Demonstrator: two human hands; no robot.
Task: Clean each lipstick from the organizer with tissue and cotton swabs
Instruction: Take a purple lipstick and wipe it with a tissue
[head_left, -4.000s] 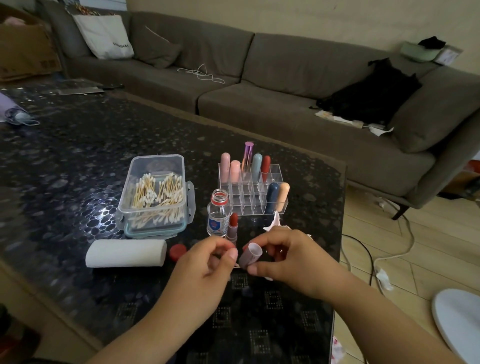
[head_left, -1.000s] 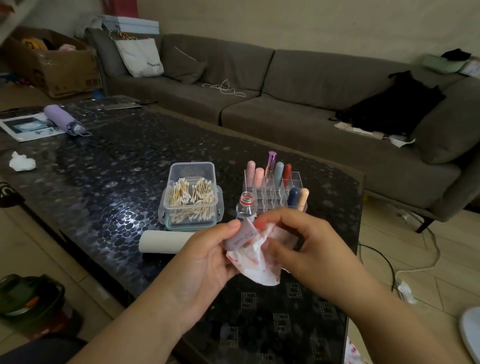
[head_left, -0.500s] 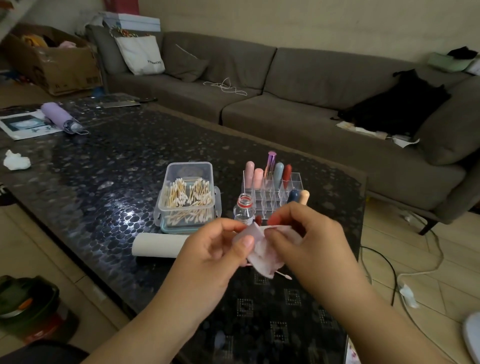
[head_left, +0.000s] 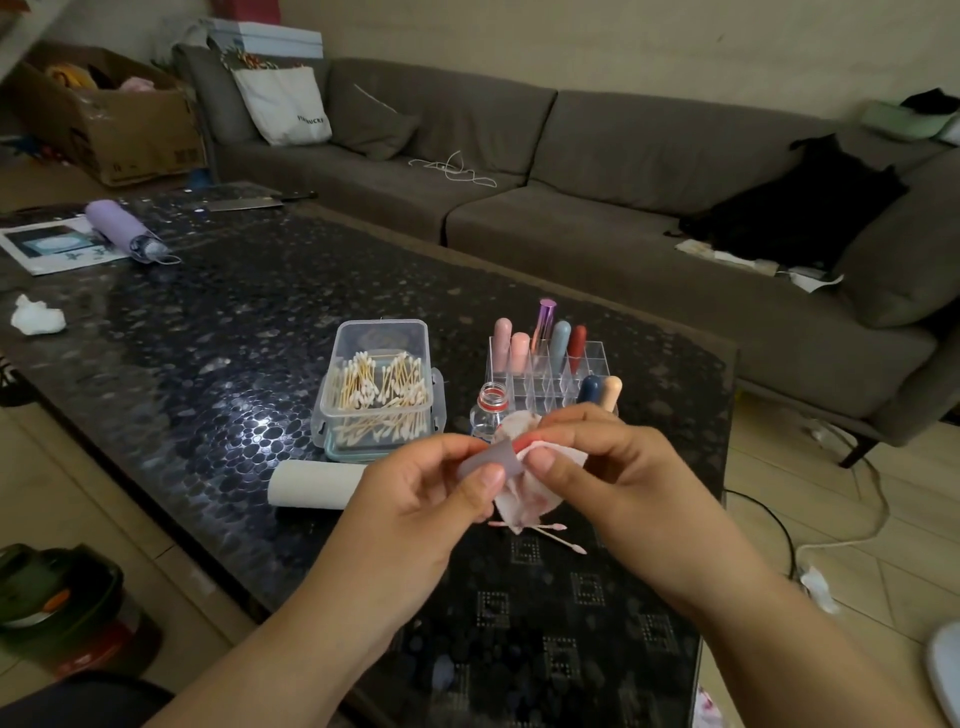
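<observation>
From the head view, the left hand (head_left: 426, 493) pinches a small mauve lipstick tube (head_left: 491, 460) between thumb and fingers, while the right hand (head_left: 613, 467) has its fingers clamped on a crumpled white tissue stained pink (head_left: 530, 493), pressing it against the tube's red tip just above the dark pebble-patterned table (head_left: 208, 338). So it looks like the wiping step on this one, and next I'd guess it needs capping and slotting into the clear acrylic organizer (head_left: 545, 374) beside the clear plastic box of cotton swabs (head_left: 379, 395), with two used pink-tipped swabs (head_left: 550, 535) lying underneath.
</observation>
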